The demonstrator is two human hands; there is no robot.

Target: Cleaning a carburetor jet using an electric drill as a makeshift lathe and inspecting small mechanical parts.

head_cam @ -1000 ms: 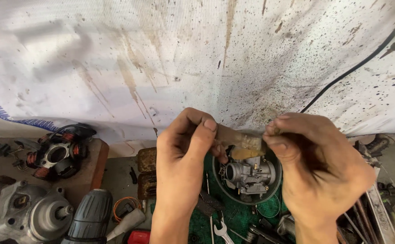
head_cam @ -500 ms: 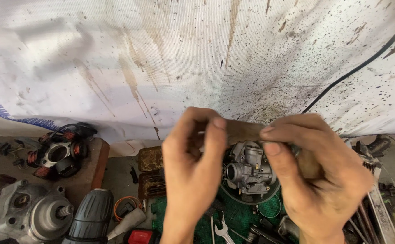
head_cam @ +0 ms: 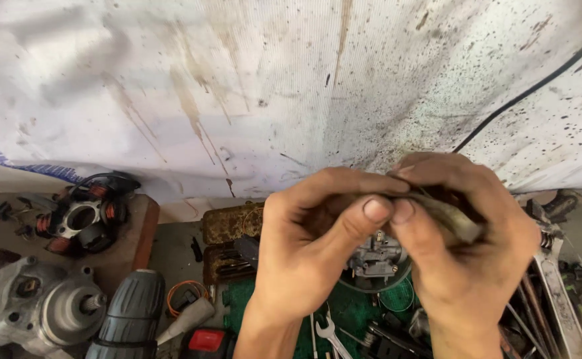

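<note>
Stained white wall [head_cam: 238, 86], two hands [head_cam: 397, 233], one carburetor [head_cam: 377, 256]

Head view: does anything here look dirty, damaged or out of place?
The white sheet behind the bench is heavily spattered with dark specks and brown drip streaks. Tools and parts lie jumbled below, including a spanner and a stator coil. Both hands pinch a small worn piece; no damage shows.
</note>
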